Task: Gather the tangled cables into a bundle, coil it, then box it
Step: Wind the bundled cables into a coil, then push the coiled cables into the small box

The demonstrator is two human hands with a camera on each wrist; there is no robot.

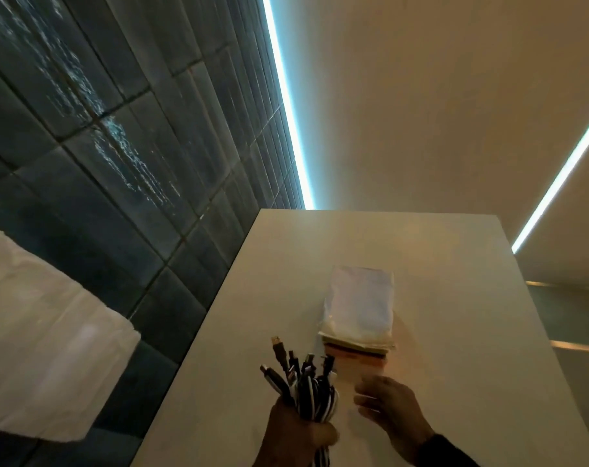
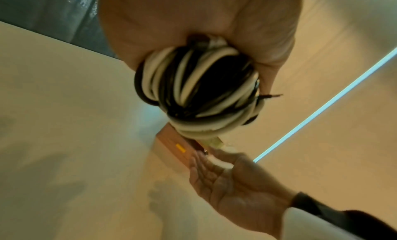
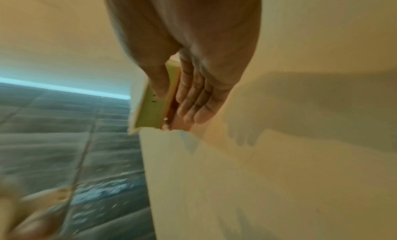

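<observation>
My left hand grips a coiled bundle of black and white cables just above the near part of the white table, with several plugs sticking up. In the left wrist view the cable coil fills my left hand. A small orange box with a pale lid lies just beyond. My right hand is at its near end. The right wrist view shows my right hand pinching the box, thumb on the yellowish lid, fingers along the orange base.
The table's left edge drops to a dark tiled floor. A white draped surface sits at the far left. Bare tabletop lies right of and beyond the box.
</observation>
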